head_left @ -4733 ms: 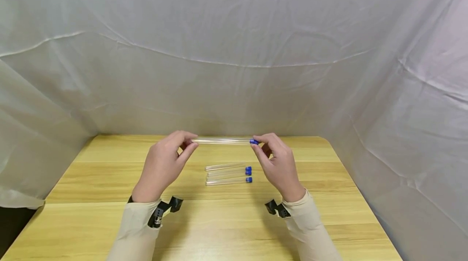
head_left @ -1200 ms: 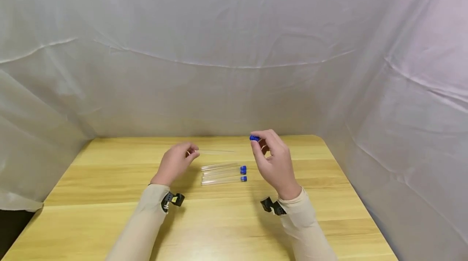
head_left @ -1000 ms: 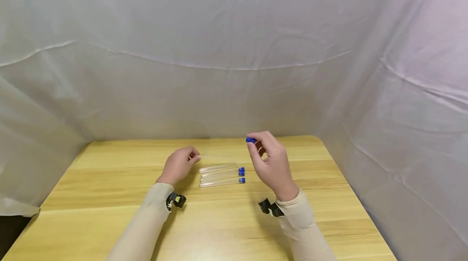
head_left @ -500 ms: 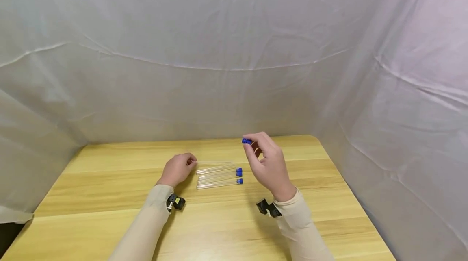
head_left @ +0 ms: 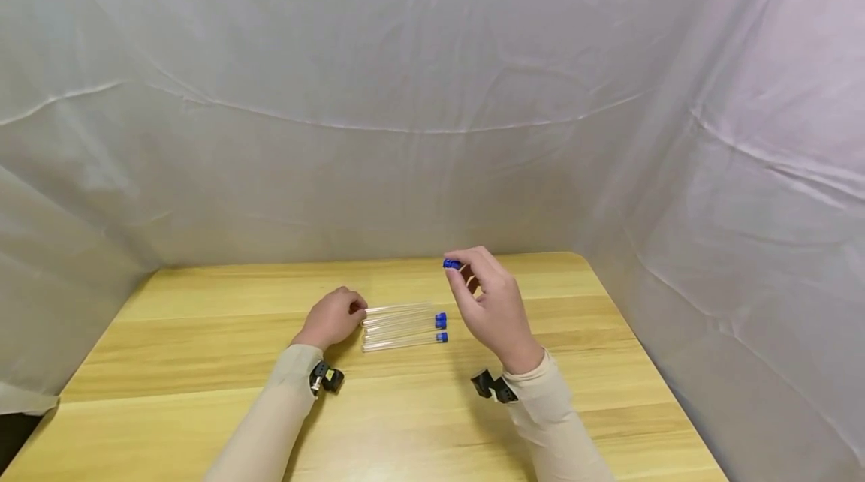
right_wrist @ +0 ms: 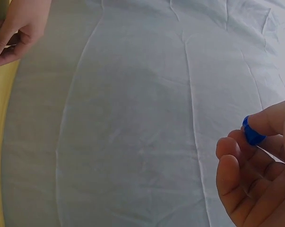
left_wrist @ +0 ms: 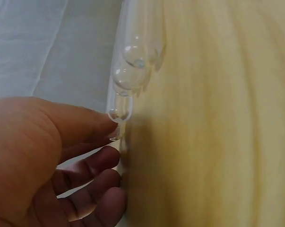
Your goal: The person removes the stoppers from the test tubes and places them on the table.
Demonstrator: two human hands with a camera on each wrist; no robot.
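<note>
Several clear test tubes [head_left: 399, 326] lie side by side on the wooden table [head_left: 189, 407]; two of them show blue caps [head_left: 441, 317]. My left hand [head_left: 334, 317] rests on the table at their rounded ends [left_wrist: 125, 78]. Its thumb and fingers [left_wrist: 92, 163] are curled at the end of the farthest, uncapped tube [head_left: 399, 308]. My right hand [head_left: 486, 302] hovers above the capped ends and pinches a loose blue cap [head_left: 451, 264] between thumb and fingertip. The right wrist view shows that cap [right_wrist: 252, 133] at the fingertips.
White cloth [head_left: 432, 91] hangs behind the table and along both sides. The table's right edge [head_left: 649, 362] lies close to the cloth. Bare wood stretches in front of the tubes and to the left.
The cap came off the tube held earlier between both hands. My left hand lowered that tube onto the table beside the others. My right hand drifted slightly left with the cap.
</note>
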